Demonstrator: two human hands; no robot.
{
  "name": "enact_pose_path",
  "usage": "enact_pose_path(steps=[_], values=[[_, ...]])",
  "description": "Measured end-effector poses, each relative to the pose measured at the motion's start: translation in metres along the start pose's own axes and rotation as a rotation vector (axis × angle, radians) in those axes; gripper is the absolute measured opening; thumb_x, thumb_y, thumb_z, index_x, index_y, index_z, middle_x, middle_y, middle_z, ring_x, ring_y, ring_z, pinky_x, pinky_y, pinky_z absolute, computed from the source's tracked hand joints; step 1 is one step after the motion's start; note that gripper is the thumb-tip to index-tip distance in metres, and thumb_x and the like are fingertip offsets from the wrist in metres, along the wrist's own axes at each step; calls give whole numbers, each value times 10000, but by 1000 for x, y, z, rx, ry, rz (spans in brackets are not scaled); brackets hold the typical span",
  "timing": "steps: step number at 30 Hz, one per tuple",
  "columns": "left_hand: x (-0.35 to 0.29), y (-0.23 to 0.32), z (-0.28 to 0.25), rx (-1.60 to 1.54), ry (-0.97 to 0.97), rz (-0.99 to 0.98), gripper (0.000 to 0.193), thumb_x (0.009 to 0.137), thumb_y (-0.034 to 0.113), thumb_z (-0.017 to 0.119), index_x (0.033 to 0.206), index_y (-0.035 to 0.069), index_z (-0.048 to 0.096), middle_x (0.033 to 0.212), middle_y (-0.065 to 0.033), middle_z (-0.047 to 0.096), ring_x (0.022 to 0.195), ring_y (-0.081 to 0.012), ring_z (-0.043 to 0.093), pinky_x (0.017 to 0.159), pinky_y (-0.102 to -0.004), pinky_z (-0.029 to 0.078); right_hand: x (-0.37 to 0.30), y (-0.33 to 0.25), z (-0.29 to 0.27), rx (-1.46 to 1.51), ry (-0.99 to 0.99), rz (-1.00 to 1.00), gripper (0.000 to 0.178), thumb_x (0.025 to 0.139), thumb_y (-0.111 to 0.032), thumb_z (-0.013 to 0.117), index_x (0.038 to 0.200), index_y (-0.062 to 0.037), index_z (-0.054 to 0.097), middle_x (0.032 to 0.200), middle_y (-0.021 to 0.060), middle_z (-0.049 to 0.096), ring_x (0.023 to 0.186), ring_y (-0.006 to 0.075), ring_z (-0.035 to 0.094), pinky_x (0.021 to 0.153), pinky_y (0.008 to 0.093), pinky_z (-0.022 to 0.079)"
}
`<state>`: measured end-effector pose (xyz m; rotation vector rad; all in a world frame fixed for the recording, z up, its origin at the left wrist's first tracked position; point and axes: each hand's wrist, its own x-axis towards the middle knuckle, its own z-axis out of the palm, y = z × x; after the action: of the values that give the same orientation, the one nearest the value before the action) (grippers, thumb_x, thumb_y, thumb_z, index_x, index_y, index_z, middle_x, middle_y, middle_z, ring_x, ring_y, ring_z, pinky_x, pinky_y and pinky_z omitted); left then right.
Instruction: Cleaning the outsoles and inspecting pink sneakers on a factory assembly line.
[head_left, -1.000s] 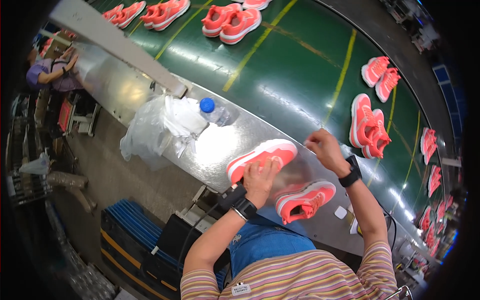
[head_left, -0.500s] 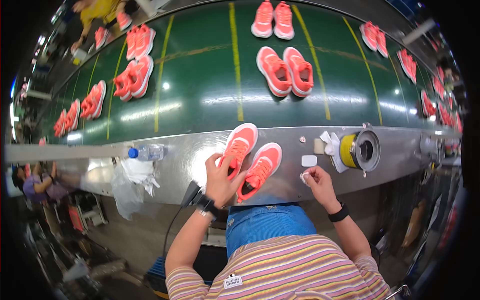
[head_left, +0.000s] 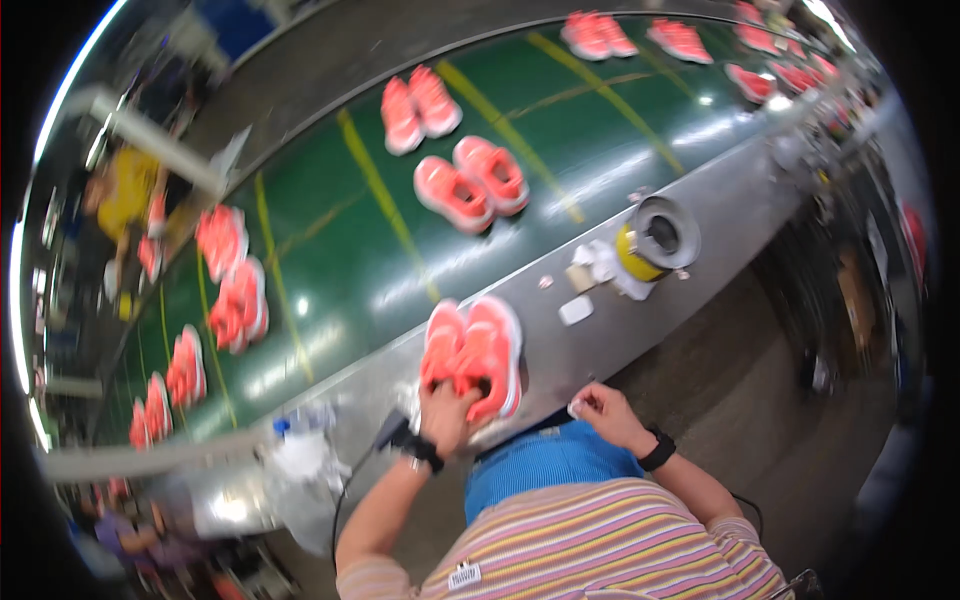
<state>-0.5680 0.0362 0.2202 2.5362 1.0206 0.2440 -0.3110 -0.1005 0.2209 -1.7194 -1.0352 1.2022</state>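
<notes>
Two coral-pink sneakers with white soles, a left-hand sneaker (head_left: 442,338) and a right-hand sneaker (head_left: 491,345), stand side by side on the metal ledge, toes pointing away from me. My left hand (head_left: 445,415) grips them at the heel ends, its fingers closed around the openings; the exact grip is blurred. Off to the right, near the ledge's front edge, my right hand (head_left: 610,418) pinches a small white wad (head_left: 576,407), maybe cloth or tissue. It is apart from the shoes.
Beyond the ledge runs a green conveyor belt (head_left: 345,275) with yellow lines and several pairs of pink sneakers (head_left: 472,183). Right on the ledge are a white pad (head_left: 576,310), crumpled white cloth (head_left: 603,262) and a yellow-and-grey round container (head_left: 655,240). Plastic bags (head_left: 305,458) lie left. Co-workers appear left.
The view has turned, swinging the scene round. The two sneakers, earlier apart and angled, are now together with my left hand at both heels. My right hand has drawn nearer my body.
</notes>
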Motion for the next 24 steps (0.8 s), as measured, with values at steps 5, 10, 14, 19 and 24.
enact_pose_path(steps=[5, 10, 14, 19, 24], values=[[45, 48, -62, -120, 125, -1, 372, 657, 367, 760, 863, 76, 654, 814, -159, 576, 791, -326, 567, 673, -406, 456, -23, 36, -24, -75, 145, 23, 144, 799, -166, 637, 847, -32, 615, 713, 35, 623, 651, 96, 572, 618, 264, 473], [153, 154, -107, -256, 344, 392, 338, 650, 192, 780, 909, 41, 624, 927, -162, 553, 841, -333, 579, 695, -372, 478, -45, 40, -57, -12, 238, 91, 162, 794, -177, 642, 853, -27, 618, 735, 46, 635, 687, 105, 595, 652, 261, 483], [280, 266, -88, -246, 358, 579, 371, 693, 273, 739, 957, 46, 611, 960, -187, 566, 859, -356, 574, 731, -413, 472, -44, 53, -90, 61, 302, 82, 120, 814, -130, 622, 851, -16, 613, 737, 41, 623, 678, 80, 568, 631, 247, 472], [415, 380, 25, -72, 93, 401, 392, 768, 437, 623, 928, 79, 625, 878, -204, 616, 846, -359, 581, 731, -442, 464, -35, 73, -147, 178, 385, 54, 93, 831, -86, 601, 871, -2, 593, 757, 28, 611, 670, 67, 556, 612, 217, 462], [453, 407, 148, -96, -333, -85, 400, 803, 413, 583, 1035, 89, 622, 1065, -209, 589, 1013, -343, 566, 857, -423, 458, -41, 79, -202, 360, 503, 153, 56, 829, -40, 589, 869, -1, 583, 764, 30, 611, 686, 71, 567, 618, 216, 472]])
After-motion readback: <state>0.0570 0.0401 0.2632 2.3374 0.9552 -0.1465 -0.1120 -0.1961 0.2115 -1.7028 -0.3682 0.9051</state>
